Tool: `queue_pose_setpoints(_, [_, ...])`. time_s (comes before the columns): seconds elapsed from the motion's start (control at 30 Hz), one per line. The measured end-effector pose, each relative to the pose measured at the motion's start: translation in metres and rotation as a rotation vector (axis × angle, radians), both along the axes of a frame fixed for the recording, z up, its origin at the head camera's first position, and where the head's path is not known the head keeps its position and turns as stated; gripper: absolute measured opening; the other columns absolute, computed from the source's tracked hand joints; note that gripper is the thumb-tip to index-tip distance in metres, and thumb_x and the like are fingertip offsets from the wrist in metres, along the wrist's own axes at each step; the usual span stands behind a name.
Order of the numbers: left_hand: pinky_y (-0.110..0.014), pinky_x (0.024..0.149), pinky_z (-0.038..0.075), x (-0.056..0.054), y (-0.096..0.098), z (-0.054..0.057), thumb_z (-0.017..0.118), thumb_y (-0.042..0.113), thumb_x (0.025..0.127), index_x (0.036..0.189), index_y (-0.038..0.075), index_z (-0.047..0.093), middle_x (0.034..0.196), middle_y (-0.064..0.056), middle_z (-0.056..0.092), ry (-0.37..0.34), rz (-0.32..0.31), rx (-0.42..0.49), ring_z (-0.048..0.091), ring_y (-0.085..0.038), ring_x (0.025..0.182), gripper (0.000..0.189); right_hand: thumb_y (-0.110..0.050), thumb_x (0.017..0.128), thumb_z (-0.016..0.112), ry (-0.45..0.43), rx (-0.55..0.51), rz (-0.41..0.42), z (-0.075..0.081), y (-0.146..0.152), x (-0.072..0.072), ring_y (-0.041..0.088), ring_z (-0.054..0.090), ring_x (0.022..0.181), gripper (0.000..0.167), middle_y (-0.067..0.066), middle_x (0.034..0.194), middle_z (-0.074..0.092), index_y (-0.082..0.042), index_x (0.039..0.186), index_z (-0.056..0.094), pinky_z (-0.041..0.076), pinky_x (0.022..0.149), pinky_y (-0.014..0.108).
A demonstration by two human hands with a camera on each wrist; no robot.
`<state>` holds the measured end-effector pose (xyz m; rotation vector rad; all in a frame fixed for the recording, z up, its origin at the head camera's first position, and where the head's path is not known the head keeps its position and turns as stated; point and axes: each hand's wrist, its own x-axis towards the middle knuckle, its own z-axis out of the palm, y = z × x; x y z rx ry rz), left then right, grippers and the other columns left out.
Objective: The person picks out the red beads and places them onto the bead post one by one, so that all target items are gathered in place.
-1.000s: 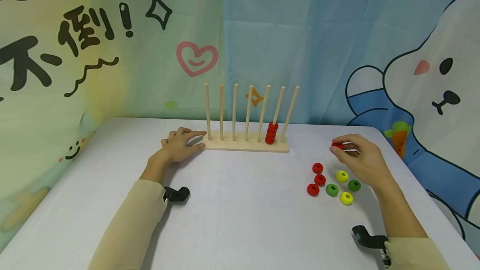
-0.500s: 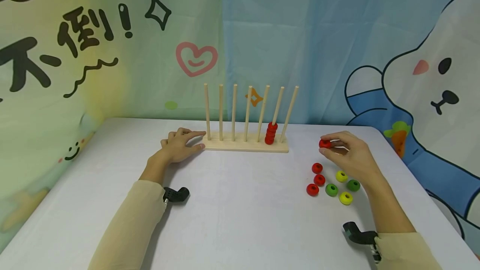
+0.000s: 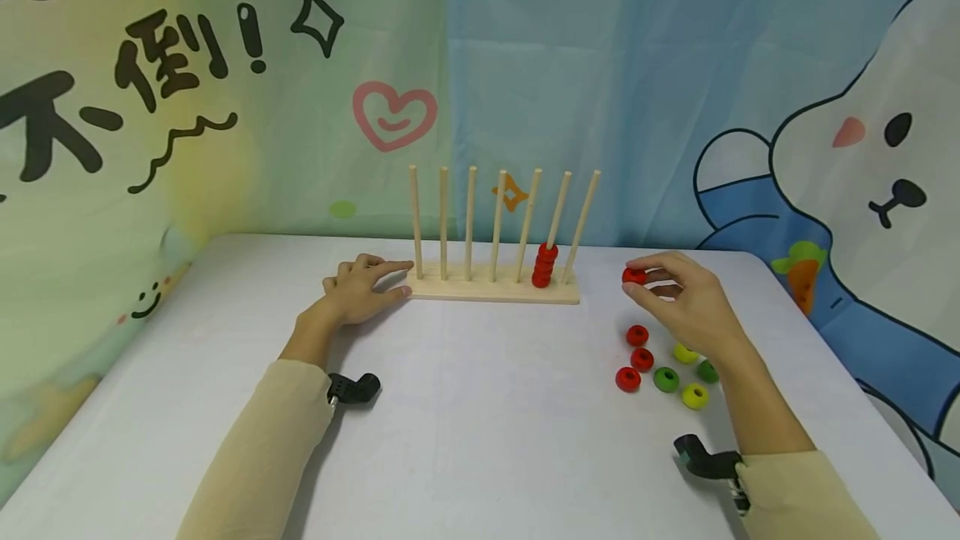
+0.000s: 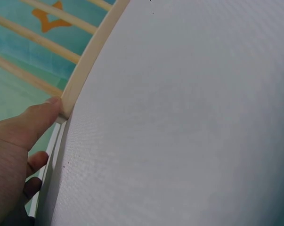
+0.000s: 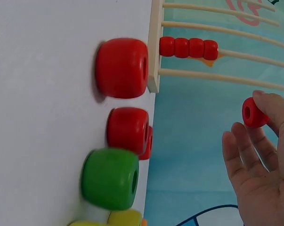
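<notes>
A wooden peg rack [image 3: 491,290] with a row of upright pegs stands at the back of the table. Several red beads are stacked on its second peg from the right. At the rack's left end my left hand [image 3: 360,290] holds the base between thumb and index finger; in the left wrist view the thumb [image 4: 43,115] lies against the base's corner. My right hand [image 3: 686,298] is raised to the right of the rack. Between thumb and fingertips it pinches a red bead [image 3: 633,276], whose hole shows in the right wrist view [image 5: 255,113].
Below the right hand lie loose beads: red ones such as the front red bead [image 3: 627,379], a green bead [image 3: 666,379] and a yellow bead [image 3: 695,396], with others partly behind the forearm. A printed cloth [image 3: 540,65] hangs behind the white table [image 3: 480,423].
My right hand has moved left and slightly up with the red bead, closer to the rack. The left hand stays at the rack's left end.
</notes>
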<state>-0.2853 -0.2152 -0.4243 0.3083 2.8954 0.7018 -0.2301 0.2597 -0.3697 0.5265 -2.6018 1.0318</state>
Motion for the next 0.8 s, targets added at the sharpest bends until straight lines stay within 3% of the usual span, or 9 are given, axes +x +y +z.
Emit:
queue_pose_setpoints(0.23, [-0.062, 0.094, 0.025, 0.0, 0.001, 0.0, 0.052, 0.061, 0.101, 0.156, 0.037, 0.044, 0.159, -0.015, 0.031, 0.005, 0.001, -0.002, 0.026, -0.047, 0.139, 0.061, -0.018, 0.098, 0.072, 0.01, -0.019, 0.011, 0.003, -0.006, -0.003, 0.029, 0.067, 0.103, 0.031, 0.009, 0.116, 0.065, -0.005, 0.126, 0.067, 0.048, 0.086, 0.008])
queue_pose_setpoints(0.67, [-0.062, 0.095, 0.024, 0.001, 0.001, 0.001, 0.052, 0.061, 0.1, 0.156, 0.038, 0.044, 0.159, -0.014, 0.031, 0.003, 0.003, 0.002, 0.026, -0.046, 0.139, 0.061, -0.02, 0.098, 0.072, -0.048, -0.061, 0.024, 0.006, -0.026, -0.008, 0.031, 0.067, 0.107, 0.033, 0.009, 0.12, 0.063, -0.007, 0.128, 0.067, 0.045, 0.084, 0.005])
queue_pose_setpoints(0.8, [-0.062, 0.095, 0.025, 0.0, 0.0, 0.001, 0.051, 0.062, 0.101, 0.156, 0.038, 0.043, 0.16, -0.015, 0.03, 0.001, -0.001, -0.003, 0.026, -0.046, 0.139, 0.061, -0.021, 0.098, 0.072, -0.049, -0.049, 0.027, 0.006, -0.031, -0.009, 0.029, 0.067, 0.106, 0.033, 0.007, 0.12, 0.064, -0.007, 0.128, 0.067, 0.049, 0.087, 0.011])
